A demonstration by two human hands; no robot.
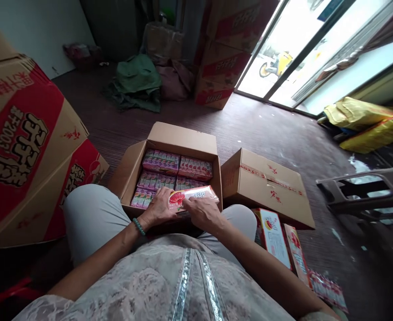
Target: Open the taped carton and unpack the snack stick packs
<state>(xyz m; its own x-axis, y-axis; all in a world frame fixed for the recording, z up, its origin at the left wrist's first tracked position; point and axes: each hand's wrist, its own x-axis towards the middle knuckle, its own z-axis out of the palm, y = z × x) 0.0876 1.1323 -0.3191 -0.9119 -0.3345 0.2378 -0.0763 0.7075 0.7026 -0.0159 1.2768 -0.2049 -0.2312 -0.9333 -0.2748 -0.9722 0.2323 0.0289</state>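
Note:
An open cardboard carton (169, 136) sits on the floor between my knees, packed with several rows of pink and green small packs (176, 165). Over its near edge I hold a flat printed pack (196, 194) with a red fruit picture. My left hand (159, 206), with a green bead bracelet at the wrist, grips the pack's left end. My right hand (203, 212) is closed on its near side, fingers curled over the edge. The pack lies level above the carton's front right corner.
A sealed brown carton (266, 185) lies right of the open one. Printed boxes (276, 238) and loose packs (328, 290) lie by my right knee. Big red-printed cartons (26, 147) stand at left, more at the back (223, 58). A stool (366, 191) and yellow bags (366, 122) at right.

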